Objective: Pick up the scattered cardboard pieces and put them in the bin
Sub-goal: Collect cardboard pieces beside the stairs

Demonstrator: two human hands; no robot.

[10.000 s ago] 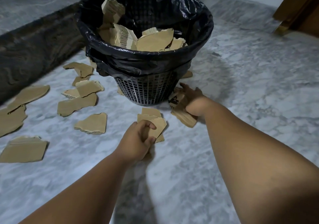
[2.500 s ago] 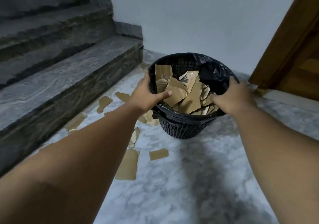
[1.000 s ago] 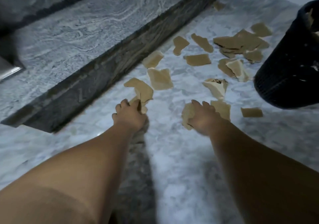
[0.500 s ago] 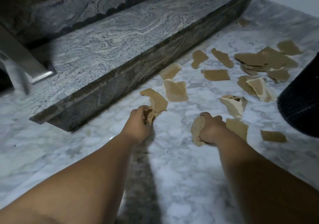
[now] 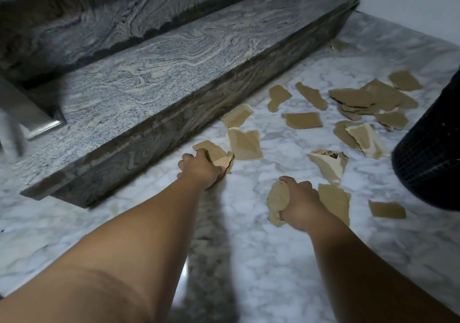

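Torn cardboard pieces (image 5: 302,120) lie scattered on the marble floor (image 5: 249,260), mostly at 1 to 2 o'clock from the hands, reaching the black bin (image 5: 428,158) at 3 o'clock. The left hand (image 5: 199,172) grips a brown piece (image 5: 219,155) beside the stone step (image 5: 149,78) at 11 o'clock. The right hand (image 5: 301,204) curls round a ribbed piece (image 5: 276,199).

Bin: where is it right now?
In the head view the bin stands at the right edge, partly cut off, on the marble floor, right of the scattered cardboard pieces.
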